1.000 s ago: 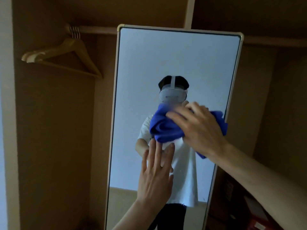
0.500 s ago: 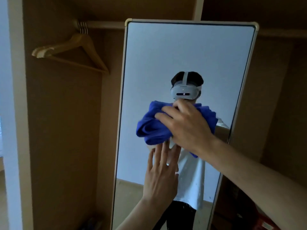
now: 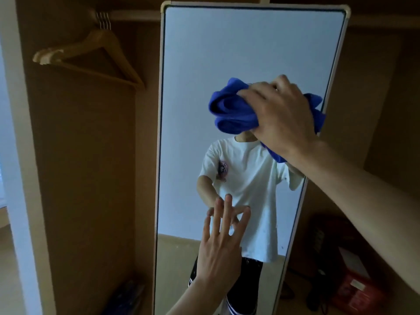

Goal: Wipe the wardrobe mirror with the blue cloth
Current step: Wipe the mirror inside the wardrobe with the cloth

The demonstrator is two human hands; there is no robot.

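A tall white-framed mirror [image 3: 227, 53] stands inside the wooden wardrobe and fills the middle of the view. My right hand [image 3: 284, 117] grips a bunched blue cloth [image 3: 229, 110] and presses it against the glass near the mirror's right edge, at mid height. Lower down, my left hand [image 3: 220, 244] lies flat against the glass with straight, spread fingers. The mirror reflects a person in a white T-shirt; the cloth hides the reflected head.
Wooden hangers [image 3: 91, 51] hang on a rail [image 3: 131, 14] at the upper left. A red box [image 3: 356, 289] and dark items sit on the wardrobe floor at the lower right. The wardrobe side wall [image 3: 79, 178] stands to the left.
My right hand has carried the cloth to the right and upward on the glass. My left hand stays flat against the lower glass. The view has drawn closer to the mirror.
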